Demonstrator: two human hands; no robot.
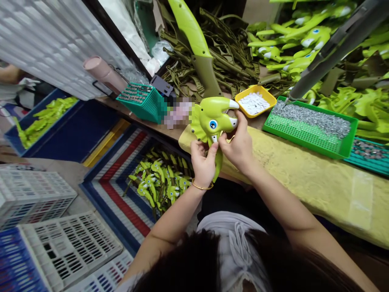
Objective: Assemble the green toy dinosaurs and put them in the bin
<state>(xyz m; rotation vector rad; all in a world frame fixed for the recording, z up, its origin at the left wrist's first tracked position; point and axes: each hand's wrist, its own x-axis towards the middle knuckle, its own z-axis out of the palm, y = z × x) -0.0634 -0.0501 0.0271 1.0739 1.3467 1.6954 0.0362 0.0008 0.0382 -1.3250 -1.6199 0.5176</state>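
Note:
A lime-green plastic toy with a horned dinosaur head point(209, 117), blue eye and white horn tips is held in front of me. A long olive and lime-green limb point(197, 52) appears to run up from behind the head, and a narrower green part hangs below it. My left hand point(203, 162) is closed on the toy's lower side, thumb beside the lower white tip. On the right, my right hand point(239, 144) grips it near the snout and horn. Whether a small part sits between my fingers is hidden.
Ahead are a yellow tray point(259, 111) of white pieces and a green tray point(306, 142) of screws. Teal baskets point(154, 107), a pink bottle point(100, 71) and piled olive parts point(234, 52) line the bench. Below left, a striped container point(112, 186) holds similar toys.

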